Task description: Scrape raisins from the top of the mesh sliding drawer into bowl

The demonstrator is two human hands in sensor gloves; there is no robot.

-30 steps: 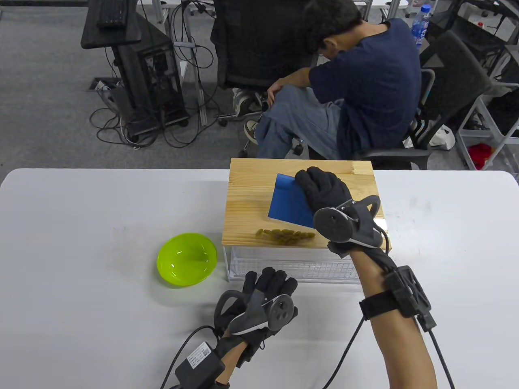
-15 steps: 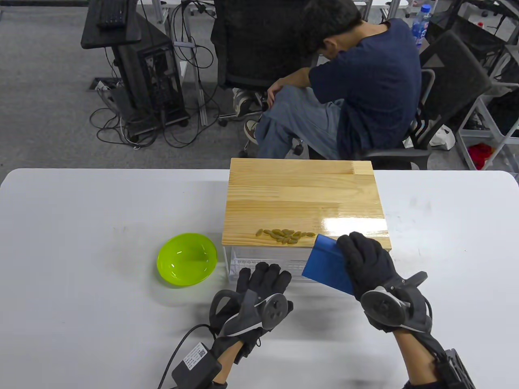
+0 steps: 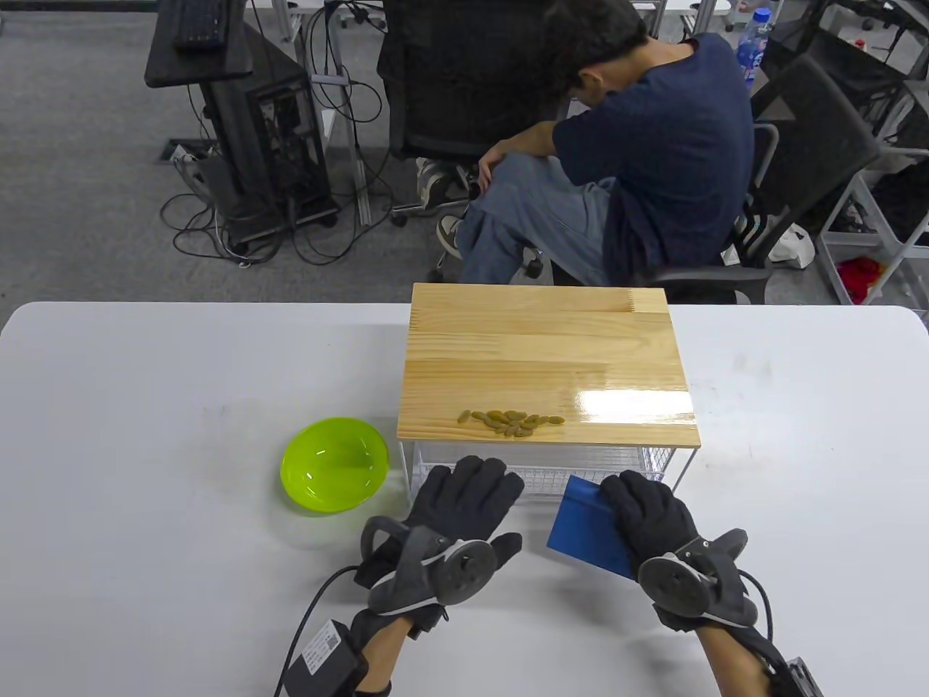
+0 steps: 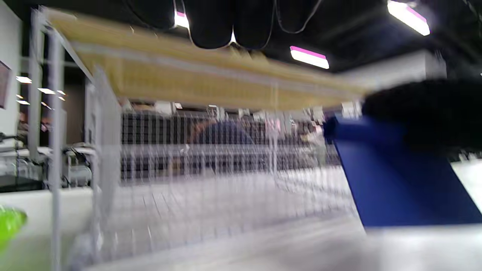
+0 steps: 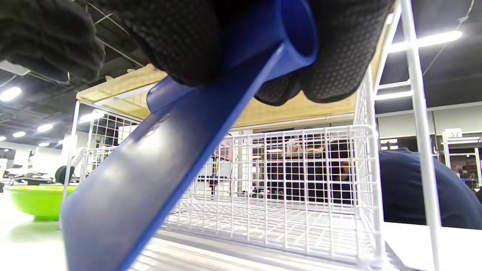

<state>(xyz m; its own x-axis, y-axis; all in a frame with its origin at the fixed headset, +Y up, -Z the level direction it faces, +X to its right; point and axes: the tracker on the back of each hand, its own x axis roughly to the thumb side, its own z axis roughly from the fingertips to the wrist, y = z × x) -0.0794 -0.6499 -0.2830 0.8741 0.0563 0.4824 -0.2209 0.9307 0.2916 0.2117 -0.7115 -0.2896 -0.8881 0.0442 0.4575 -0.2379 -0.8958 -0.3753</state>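
Table view, right hand [image 3: 653,519]: fingers curled round blue scraper [image 3: 584,526], lower right.
Left hand [image 3: 464,501]: fingers straight, holding nothing.
Raisins [image 3: 512,422]: centre, on wooden top [image 3: 544,348].

1. One green bowl [image 3: 334,465] on the table.
2. One mesh sliding drawer [image 3: 548,367] with a wooden top.
3. One blue scraper [image 3: 584,527].
4. One little pile of raisins [image 3: 512,422], too clumped to count each.
5. Two gloved hands: left hand [image 3: 453,519], right hand [image 3: 657,526].
6. One person [image 3: 617,152] sitting behind.
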